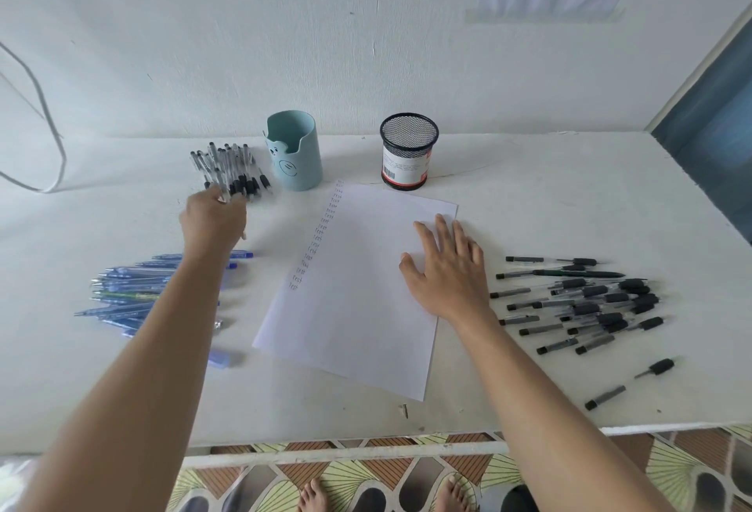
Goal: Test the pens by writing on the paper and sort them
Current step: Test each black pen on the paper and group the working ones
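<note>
A white sheet of paper [366, 287] lies in the middle of the table, with a column of small written words down its left edge. My right hand [445, 267] rests flat on the paper's right side, fingers straight. My left hand [213, 218] reaches to the far left pile of clear pens with black grips [232, 169], and its fingers hold one clear pen [223, 190] at the near edge of that pile. Blue pens [130, 293] lie in a heap at the left, partly hidden by my left forearm. Black pens [590, 304] lie spread at the right.
A light blue pen cup [295, 149] and a black mesh pen cup [408, 151] stand behind the paper near the wall. A blue cap [219, 359] lies near the left forearm. Two stray black pen parts [628, 383] lie near the table's front right edge.
</note>
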{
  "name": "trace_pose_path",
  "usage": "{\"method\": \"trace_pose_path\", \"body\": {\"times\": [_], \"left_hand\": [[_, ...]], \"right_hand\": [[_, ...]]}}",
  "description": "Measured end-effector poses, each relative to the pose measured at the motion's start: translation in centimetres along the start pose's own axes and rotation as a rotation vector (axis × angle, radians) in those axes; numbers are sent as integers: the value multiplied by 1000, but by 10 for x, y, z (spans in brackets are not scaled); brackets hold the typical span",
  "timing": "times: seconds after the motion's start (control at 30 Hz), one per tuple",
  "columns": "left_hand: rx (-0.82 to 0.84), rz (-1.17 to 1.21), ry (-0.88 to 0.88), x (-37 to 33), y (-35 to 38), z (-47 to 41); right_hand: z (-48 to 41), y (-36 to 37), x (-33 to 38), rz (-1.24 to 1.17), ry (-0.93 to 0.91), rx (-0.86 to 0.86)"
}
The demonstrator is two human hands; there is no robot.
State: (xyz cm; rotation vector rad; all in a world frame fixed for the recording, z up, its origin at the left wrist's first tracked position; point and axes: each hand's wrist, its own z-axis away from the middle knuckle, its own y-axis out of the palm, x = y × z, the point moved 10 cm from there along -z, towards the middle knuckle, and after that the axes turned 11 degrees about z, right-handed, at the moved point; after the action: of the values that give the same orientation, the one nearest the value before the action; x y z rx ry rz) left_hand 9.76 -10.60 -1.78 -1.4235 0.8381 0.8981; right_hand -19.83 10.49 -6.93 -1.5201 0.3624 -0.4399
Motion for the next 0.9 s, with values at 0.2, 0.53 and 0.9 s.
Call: {"method": "trace_pose_path", "body": {"times": [0.2, 0.53, 0.9], "left_hand": [[-107, -223, -5, -1, -14, -50], [-11, -252, -118, 17, 1, -58], [9, -115, 488, -61, 41, 40]], "right_hand": [[-2, 0, 1, 1, 7, -8], [-2, -1, 0, 5, 7, 2], [0, -2, 0, 3, 4, 16]]}}
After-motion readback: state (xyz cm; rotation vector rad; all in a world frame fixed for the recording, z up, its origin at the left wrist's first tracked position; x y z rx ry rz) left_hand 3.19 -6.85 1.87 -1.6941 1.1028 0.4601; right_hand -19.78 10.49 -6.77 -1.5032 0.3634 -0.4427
